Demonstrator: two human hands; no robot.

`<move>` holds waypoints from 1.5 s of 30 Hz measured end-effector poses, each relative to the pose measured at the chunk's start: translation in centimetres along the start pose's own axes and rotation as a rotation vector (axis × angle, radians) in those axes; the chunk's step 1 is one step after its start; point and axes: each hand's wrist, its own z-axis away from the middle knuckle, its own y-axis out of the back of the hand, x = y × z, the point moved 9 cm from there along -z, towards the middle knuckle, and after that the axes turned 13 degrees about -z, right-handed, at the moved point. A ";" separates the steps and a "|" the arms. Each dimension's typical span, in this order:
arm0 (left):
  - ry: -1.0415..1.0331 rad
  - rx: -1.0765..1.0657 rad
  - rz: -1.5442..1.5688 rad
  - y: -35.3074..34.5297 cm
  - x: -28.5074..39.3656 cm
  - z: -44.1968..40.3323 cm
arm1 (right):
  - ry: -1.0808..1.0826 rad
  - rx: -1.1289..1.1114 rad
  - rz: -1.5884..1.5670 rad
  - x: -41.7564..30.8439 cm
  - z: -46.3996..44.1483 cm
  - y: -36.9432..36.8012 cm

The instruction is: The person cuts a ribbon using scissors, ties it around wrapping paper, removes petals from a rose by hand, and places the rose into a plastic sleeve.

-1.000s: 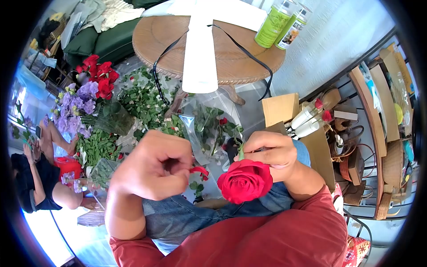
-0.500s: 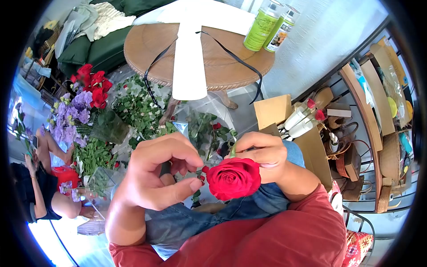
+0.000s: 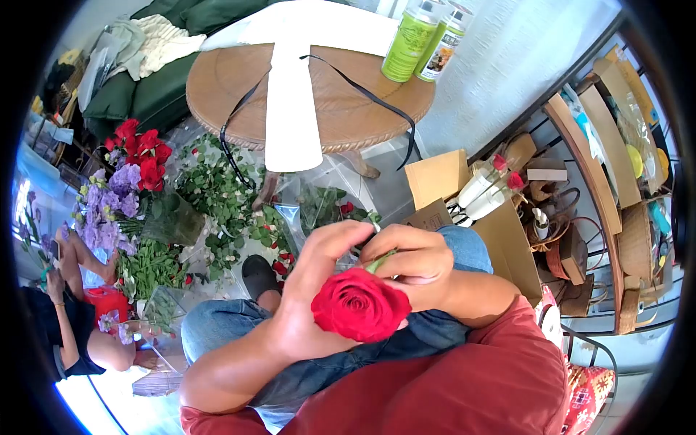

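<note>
A large red rose faces up towards me, in front of my lap. My right hand is closed on its green stem just behind the bloom, fingers bent. Curved round the left side of the flower is my left hand, its index finger reaching over towards the right fingers. The rose hides the left thumb and part of the palm.
Ahead stands a round wooden table with white paper, black ribbon and green spray cans. Leaves and bunched flowers cover the floor at left. Another person sits there. Right: a cardboard box and shelves.
My left hand has moved right and closed in round the rose from its open pose beside it. The rose has shifted slightly left and down, and a dark shoe has come into view.
</note>
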 end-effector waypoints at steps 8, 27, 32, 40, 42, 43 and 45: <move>-0.083 0.125 0.042 0.5 1.5 -0.2 | 0.094 0.022 0.070 -0.8 0.5 -0.5; -0.140 0.107 0.080 1.1 2.4 -0.9 | 0.127 0.054 0.038 -0.4 0.7 -1.3; -0.117 0.072 0.099 1.3 2.0 -1.0 | 0.082 0.009 0.067 -0.3 0.5 -1.4; 0.114 0.013 0.221 0.7 -0.7 -1.2 | 0.006 0.136 0.153 -0.2 -0.2 0.1; 0.200 -0.010 0.252 0.4 -1.8 -1.1 | 0.001 0.180 0.165 -0.6 -0.4 0.8; 0.193 -0.097 0.085 -0.4 -2.5 -0.9 | -0.019 0.241 0.168 -0.6 -0.5 1.4; 0.243 -0.211 -0.039 -2.0 -4.0 -0.1 | -0.018 0.323 0.146 -0.2 -0.4 2.3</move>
